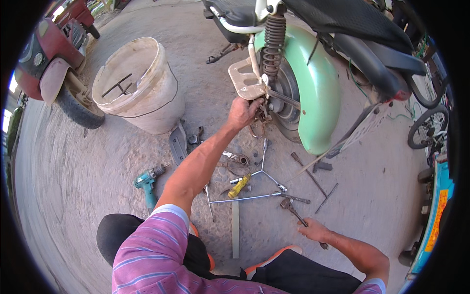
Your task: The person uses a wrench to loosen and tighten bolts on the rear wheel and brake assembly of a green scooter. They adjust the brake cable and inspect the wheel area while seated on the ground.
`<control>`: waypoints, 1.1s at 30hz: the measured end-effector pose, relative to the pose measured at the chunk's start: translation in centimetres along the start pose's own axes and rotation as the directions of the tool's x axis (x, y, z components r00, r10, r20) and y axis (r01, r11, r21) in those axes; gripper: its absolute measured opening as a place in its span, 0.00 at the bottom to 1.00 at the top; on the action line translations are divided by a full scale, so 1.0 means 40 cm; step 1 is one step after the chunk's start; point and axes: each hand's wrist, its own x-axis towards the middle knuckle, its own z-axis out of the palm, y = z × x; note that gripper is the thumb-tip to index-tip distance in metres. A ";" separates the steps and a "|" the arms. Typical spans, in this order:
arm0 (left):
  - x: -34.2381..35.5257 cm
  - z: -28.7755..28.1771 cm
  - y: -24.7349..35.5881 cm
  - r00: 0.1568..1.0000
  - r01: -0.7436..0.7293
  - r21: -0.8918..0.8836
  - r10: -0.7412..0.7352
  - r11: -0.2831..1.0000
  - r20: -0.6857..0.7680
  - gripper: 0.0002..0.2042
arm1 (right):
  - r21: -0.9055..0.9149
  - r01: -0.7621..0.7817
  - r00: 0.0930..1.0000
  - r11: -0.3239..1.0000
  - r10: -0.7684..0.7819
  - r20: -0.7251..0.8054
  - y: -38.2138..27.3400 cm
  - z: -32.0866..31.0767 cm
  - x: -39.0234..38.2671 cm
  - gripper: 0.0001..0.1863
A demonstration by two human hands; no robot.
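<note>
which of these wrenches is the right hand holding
The dark wrench with the bulky head, gripped by its handle in the right hand; the silver Y-shaped wrench lies on the ground instead.

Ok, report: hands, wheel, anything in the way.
Left hand beside wheel, grip unclear. Right hand holding wrench. Wheel partly hidden by green fender. Y-wrench lying between hands.

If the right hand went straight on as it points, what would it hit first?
Probably the long silver bar on the ground, though the right hand may be high enough to pass over it; depth is unclear.
</note>
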 end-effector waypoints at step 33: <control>0.032 -0.019 -0.027 0.982 -0.180 0.288 0.158 0.940 0.099 0.17 | -0.059 0.033 0.998 0.998 -0.035 -0.045 0.008 0.009 -0.005 0.28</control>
